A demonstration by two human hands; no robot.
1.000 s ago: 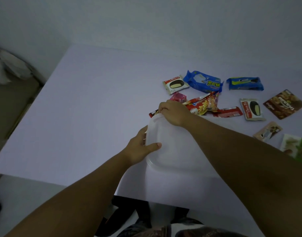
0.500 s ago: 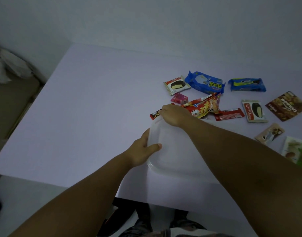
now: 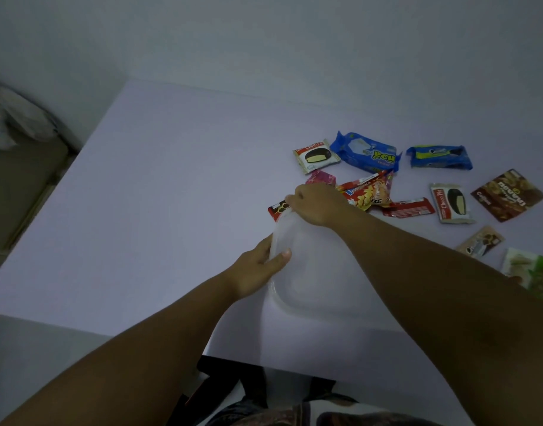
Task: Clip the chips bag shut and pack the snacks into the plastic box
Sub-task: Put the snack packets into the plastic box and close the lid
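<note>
Pale lavender covers the table point(image 3: 171, 210), a smooth matte sheet running to a plain grey wall. Near its front edge sits our box point(image 3: 313, 272), translucent plastic with rounded corners and a raised rim, its lid seemingly on.

Our left hand point(image 3: 258, 269) grips the box's left rim, thumb pressed flat on top and fingers curled under the edge. Our right hand point(image 3: 318, 204) is closed over the far corner, fingertips pinching the rim there.

Just beyond that hand lies the chips bag point(image 3: 370, 192), crinkled red and yellow foil; we cannot tell whether it is clipped. Glossy wrappers are scattered flat around it: a red bar point(image 3: 278, 209) touching the box's far corner, a small pink packet point(image 3: 321, 178), two white pie packs point(image 3: 316, 155) point(image 3: 451, 202), a puffy blue pack point(image 3: 367, 152), a blue biscuit pack point(image 3: 439, 156), a slim red wrapper point(image 3: 410, 208), a brown sachet point(image 3: 508, 195), a tan sachet point(image 3: 481, 241) and a green pouch point(image 3: 533, 270) partly behind our right forearm.
</note>
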